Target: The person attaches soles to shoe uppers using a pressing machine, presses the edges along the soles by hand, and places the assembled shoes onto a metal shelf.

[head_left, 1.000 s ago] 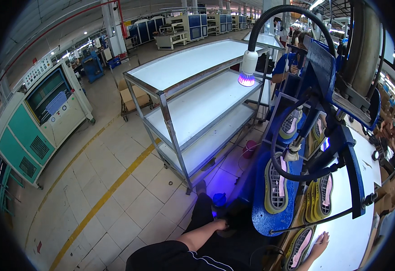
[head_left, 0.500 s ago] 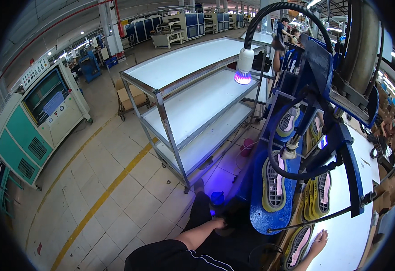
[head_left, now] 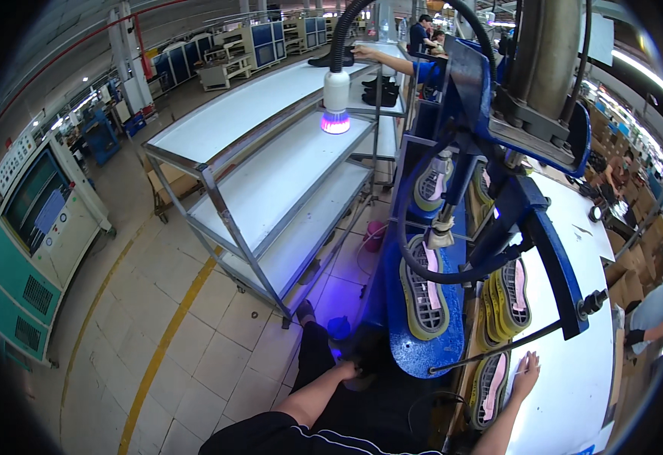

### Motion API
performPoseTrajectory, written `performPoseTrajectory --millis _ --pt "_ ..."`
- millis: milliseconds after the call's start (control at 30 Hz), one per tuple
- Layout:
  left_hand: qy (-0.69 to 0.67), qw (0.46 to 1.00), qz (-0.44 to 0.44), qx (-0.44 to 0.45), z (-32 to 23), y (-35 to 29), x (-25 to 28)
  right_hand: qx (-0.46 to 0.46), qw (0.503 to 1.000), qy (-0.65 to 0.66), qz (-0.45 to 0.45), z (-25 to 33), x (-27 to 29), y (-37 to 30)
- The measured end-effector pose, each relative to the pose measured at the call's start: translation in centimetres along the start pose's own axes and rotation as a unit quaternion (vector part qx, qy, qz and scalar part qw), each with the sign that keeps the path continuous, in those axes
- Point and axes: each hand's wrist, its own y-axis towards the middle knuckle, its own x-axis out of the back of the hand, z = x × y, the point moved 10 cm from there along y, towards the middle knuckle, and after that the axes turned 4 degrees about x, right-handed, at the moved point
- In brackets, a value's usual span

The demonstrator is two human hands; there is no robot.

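Note:
My right hand (head_left: 527, 373) rests over the white tabletop (head_left: 566, 371), its fingers pinched around what looks like a thin pale stick. Just left of it lies a shoe sole (head_left: 489, 390), yellow-green and grey with a pink strip along its grid. My left hand (head_left: 349, 371) is low by my leg, its fingers mostly lost in shadow. Another sole (head_left: 424, 292) lies on the end of the blue machine arm (head_left: 415, 356). Between that arm and the tabletop, several yellow-edged soles (head_left: 510, 299) stand in a stack.
A lamp (head_left: 336, 95) glowing purple hangs before a three-shelf metal rack (head_left: 210, 178). A co-worker's hand (head_left: 363, 52) touches a black shoe (head_left: 331, 58) on top. Blue press parts and a black hose (head_left: 422, 269) rise ahead. A blue container (head_left: 339, 327) stands on the floor.
My view has swung right, shifting the scene leftward. A co-worker's arm now reaches over the rack to a black shoe. My right hand stays beside the same sole, slightly farther forward.

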Motion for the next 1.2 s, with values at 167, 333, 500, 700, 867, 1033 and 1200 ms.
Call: performPoseTrajectory --millis 167,333,500,700,867,1033,1200 --pt "-0.028 1.0 0.006 0.002 -0.1 0.0 0.0 -0.015 1.0 -0.003 -0.002 0.3 0.8 -0.3" --pt "-0.033 0.999 -0.006 0.02 -0.2 -0.4 0.7 -0.023 1.0 -0.002 0.018 1.2 0.9 -0.2" --pt "-0.018 0.999 0.013 0.029 -1.2 -1.0 1.2 -0.021 1.0 -0.004 0.011 0.6 1.0 -0.3" --pt "-0.056 0.998 -0.012 -0.021 1.5 2.1 -1.3 -0.015 1.0 0.004 0.009 0.5 0.3 0.0" --pt "-0.04 0.998 -0.04 -0.032 1.0 1.8 -0.7 -0.011 1.0 -0.001 -0.003 1.1 0.8 -0.4" --pt "-0.069 0.996 -0.049 -0.031 0.6 1.1 -0.2 -0.003 1.0 -0.011 0.0 0.8 0.7 -0.4" --pt "-0.104 0.994 -0.033 -0.025 0.6 1.0 -0.2 -0.018 1.0 -0.006 -0.003 0.9 0.8 -0.5"
